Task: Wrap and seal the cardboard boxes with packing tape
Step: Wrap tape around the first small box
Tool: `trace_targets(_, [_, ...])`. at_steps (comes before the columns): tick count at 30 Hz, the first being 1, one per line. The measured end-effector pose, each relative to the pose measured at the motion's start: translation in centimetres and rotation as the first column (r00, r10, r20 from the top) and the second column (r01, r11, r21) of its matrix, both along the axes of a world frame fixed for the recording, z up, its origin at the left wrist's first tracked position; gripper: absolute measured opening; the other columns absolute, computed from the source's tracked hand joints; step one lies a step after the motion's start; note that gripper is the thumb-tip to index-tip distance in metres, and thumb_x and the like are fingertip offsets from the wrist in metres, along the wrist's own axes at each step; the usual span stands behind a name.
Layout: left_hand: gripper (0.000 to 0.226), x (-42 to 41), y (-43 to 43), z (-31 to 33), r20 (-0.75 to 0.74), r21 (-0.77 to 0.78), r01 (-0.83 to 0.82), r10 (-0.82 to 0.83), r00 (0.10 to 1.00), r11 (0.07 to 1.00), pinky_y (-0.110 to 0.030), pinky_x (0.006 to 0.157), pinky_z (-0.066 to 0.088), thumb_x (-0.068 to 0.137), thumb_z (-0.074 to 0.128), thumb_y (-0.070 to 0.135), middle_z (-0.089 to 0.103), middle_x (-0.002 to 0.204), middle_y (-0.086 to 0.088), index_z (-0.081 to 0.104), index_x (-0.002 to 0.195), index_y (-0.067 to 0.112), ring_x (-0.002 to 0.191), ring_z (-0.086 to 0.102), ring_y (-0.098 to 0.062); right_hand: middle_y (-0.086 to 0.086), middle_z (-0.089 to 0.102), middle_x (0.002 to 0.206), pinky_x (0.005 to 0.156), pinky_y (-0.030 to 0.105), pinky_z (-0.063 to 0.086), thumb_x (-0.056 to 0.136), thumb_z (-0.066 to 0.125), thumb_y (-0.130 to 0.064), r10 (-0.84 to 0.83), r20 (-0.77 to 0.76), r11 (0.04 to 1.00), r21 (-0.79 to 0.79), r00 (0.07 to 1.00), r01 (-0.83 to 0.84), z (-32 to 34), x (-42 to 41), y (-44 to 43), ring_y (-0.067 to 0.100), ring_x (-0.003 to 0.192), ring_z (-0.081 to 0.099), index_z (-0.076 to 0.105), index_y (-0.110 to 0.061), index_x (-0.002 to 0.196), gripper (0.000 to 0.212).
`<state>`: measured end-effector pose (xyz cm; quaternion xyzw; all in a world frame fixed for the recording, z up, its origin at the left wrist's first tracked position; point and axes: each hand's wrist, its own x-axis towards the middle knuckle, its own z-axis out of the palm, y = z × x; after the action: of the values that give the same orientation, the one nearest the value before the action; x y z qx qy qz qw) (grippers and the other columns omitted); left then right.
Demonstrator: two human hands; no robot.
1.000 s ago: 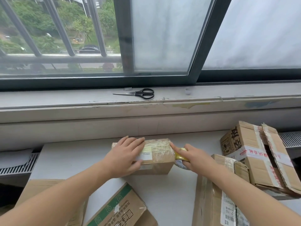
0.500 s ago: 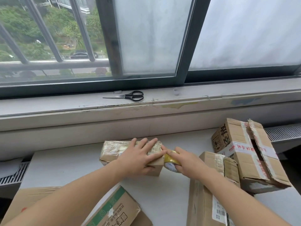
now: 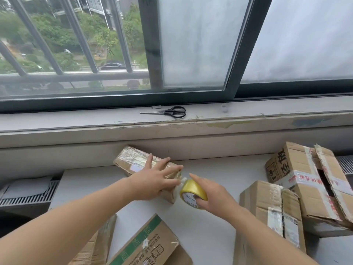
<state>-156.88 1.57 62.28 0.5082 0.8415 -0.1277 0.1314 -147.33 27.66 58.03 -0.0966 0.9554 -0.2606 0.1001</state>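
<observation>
A small tape-wrapped cardboard box (image 3: 131, 159) lies at an angle on the white table (image 3: 219, 169), its far end near the wall. My left hand (image 3: 156, 178) presses flat on its near end with fingers spread. Right beside that end, my right hand (image 3: 212, 194) grips a yellow tape roll (image 3: 193, 191), fingers through its core and forefinger stretched out. A short strip of clear tape runs from the roll to the box's near end.
Black scissors (image 3: 172, 111) lie on the window sill above. Larger cardboard boxes stand at the right (image 3: 267, 213) and far right (image 3: 298, 180). Another box with a green stripe (image 3: 150, 243) sits at the near edge, a vent grille (image 3: 28, 194) to the left.
The small box has turned, its left end swinging toward the wall. My left hand stayed on it while my right hand drew the roll slightly off its end.
</observation>
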Motion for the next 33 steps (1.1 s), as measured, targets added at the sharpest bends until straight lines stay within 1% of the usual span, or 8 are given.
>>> trace_targets(6, [0.056, 0.4, -0.1, -0.6, -0.047, 0.071, -0.015, 0.019, 0.999, 0.997, -0.086, 0.107, 0.007, 0.096, 0.059, 0.029, -0.009, 0.169, 0.000, 0.031, 0.143, 0.040, 0.152, 0.008, -0.047, -0.004, 0.057, 0.134, 0.095, 0.036, 0.046, 0.094, 0.061, -0.038, 0.005, -0.026, 0.998, 0.059, 1.000, -0.003, -0.6, -0.4, -0.9, 0.022, 0.119, 0.055, 0.024, -0.034, 0.160, 0.076])
trace_targets(12, [0.121, 0.4, 2.8, -0.5, -0.074, 0.013, -0.196, 0.196, 0.978, 0.981, -0.082, 0.108, 0.017, 0.075, 0.076, 0.061, 0.022, 0.152, -0.003, -0.002, 0.159, 0.022, 0.136, 0.026, -0.032, -0.004, 0.055, 0.138, 0.096, 0.034, 0.045, 0.094, 0.062, -0.034, -0.017, -0.030, 0.997, 0.069, 0.999, 0.019, 0.0, -0.2, -0.6, 0.023, 0.123, 0.054, 0.022, -0.034, 0.160, 0.077])
trace_targets(16, [0.118, -0.3, 3.1, 1.1, 0.040, 0.112, -0.238, 0.235, 0.971, 0.965, -0.082, 0.109, 0.017, 0.066, 0.073, 0.075, 0.027, 0.145, 0.002, 0.018, 0.154, 0.019, 0.135, 0.029, -0.025, -0.009, 0.057, 0.137, 0.098, 0.031, 0.045, 0.089, 0.068, -0.030, -0.046, -0.056, 0.999, -0.008, 0.997, 0.045, 4.4, -0.4, 0.7, 0.016, 0.123, 0.053, 0.028, -0.039, 0.158, 0.080])
trace_targets(19, [0.118, -1.0, 2.1, 3.8, 0.330, 0.405, -0.430, 0.310, 0.892, 0.807, -0.062, 0.116, 0.027, 0.054, 0.068, 0.085, 0.032, 0.141, 0.011, 0.025, 0.147, 0.026, 0.131, 0.036, -0.016, -0.025, 0.060, 0.128, 0.098, 0.023, 0.046, 0.082, 0.076, -0.019, -0.179, -0.172, 0.937, -0.329, 0.969, 0.115, 9.0, -0.8, 0.6, 0.003, 0.116, 0.058, 0.045, -0.040, 0.148, 0.076])
trace_targets(22, [0.106, -0.9, 0.6, 5.0, 0.599, 0.587, -0.587, 0.188, 0.778, 0.558, -0.035, 0.099, 0.048, 0.056, 0.091, 0.058, 0.047, 0.127, 0.010, 0.030, 0.137, 0.030, 0.113, 0.052, -0.012, -0.022, 0.060, 0.091, 0.078, 0.020, 0.048, 0.080, 0.081, -0.005, -0.258, -0.276, 0.832, -0.551, 0.926, 0.067, 13.5, -1.7, -0.5, 0.009, 0.081, 0.057, 0.052, -0.037, 0.140, 0.074])
trace_targets(25, [0.104, 0.1, -0.5, 3.6, 0.710, 0.582, -0.677, 0.123, 0.693, 0.450, -0.031, 0.094, 0.052, 0.057, 0.098, 0.046, 0.054, 0.123, 0.006, 0.032, 0.137, 0.031, 0.111, 0.059, -0.013, -0.012, 0.059, 0.087, 0.070, 0.020, 0.046, 0.080, 0.079, -0.007, -0.087, -0.276, 0.898, -0.437, 0.957, -0.045, 16.6, -2.9, -2.6, 0.013, 0.073, 0.054, 0.047, -0.043, 0.141, 0.078])
trace_targets(28, [0.109, 0.9, -2.5, 1.6, 0.759, 0.551, -0.748, 0.149, 0.633, 0.370, -0.035, 0.100, 0.053, 0.056, 0.100, 0.042, 0.056, 0.125, 0.010, 0.033, 0.142, 0.034, 0.114, 0.061, -0.012, -0.014, 0.065, 0.116, 0.078, 0.020, 0.039, 0.081, 0.073, -0.014, 0.147, -0.210, 0.987, -0.029, 0.967, -0.156, 17.5, -4.3, -2.9, 0.004, 0.085, 0.050, 0.040, -0.045, 0.148, 0.080])
trace_targets(33, [0.096, 1.4, -6.5, -0.3, 0.766, 0.552, -0.772, 0.173, 0.619, 0.316, -0.029, 0.098, 0.054, 0.059, 0.102, 0.030, 0.057, 0.119, 0.024, 0.041, 0.133, 0.035, 0.113, 0.062, -0.011, -0.017, 0.062, 0.117, 0.090, 0.032, 0.047, 0.083, 0.070, -0.021, 0.250, -0.037, 0.938, 0.258, 0.968, -0.232, 18.0, -5.1, 2.1, 0.009, 0.101, 0.056, 0.047, -0.053, 0.137, 0.066])
